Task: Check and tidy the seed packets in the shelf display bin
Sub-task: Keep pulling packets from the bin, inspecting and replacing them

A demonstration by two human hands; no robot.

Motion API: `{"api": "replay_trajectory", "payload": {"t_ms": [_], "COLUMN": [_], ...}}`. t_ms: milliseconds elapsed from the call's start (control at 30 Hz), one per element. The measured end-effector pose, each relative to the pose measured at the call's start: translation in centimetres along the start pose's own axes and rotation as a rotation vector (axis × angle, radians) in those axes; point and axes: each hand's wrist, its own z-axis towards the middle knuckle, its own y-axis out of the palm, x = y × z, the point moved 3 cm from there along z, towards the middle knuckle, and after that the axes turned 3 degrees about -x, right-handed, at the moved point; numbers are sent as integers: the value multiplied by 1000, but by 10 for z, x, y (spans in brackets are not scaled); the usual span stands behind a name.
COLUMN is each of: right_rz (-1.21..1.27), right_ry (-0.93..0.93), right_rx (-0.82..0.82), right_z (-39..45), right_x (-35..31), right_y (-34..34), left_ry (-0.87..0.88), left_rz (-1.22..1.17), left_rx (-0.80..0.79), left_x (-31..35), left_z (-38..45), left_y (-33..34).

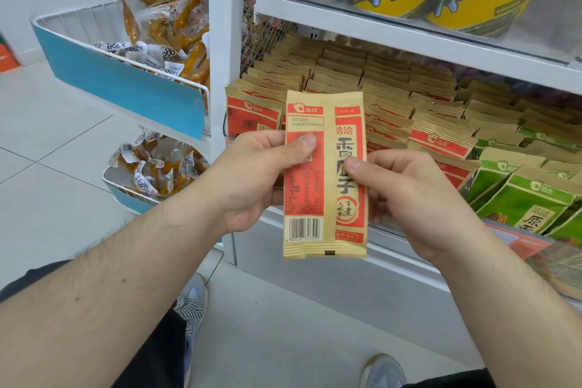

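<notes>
The seed packet (pixel 325 173) is tan paper with red panels, barcode near its bottom, held upright. The left hand (pixel 252 176) and right hand (pixel 409 195) pinch its side edges, thumbs on front.

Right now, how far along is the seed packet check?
Done: the red packets in the bin stand in fairly neat rows. In hand: the left hand and right hand both pinch one red seed packet upright in front of the shelf, its back with the printed date and barcode facing the camera. Left: putting it back; the green packets at right lean unevenly.
</notes>
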Motion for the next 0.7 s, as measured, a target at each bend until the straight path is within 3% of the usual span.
{"api": "replay_trajectory", "payload": {"t_ms": [200,367,700], "right_rz": [117,92,199], "right_ry": [-33,-11,-51], "right_rx": [59,-69,-66], "right_z": [1,-1,3], "right_x": [0,-1,2], "right_y": [-3,-4,-1], "left_ry": [-50,-33,6], "left_rz": [19,-77,-50], "left_rx": [-117,-101,-98], "left_x": [0,0,2], "left_z": [-4,-2,-1], "left_y": [3,1,-1]}}
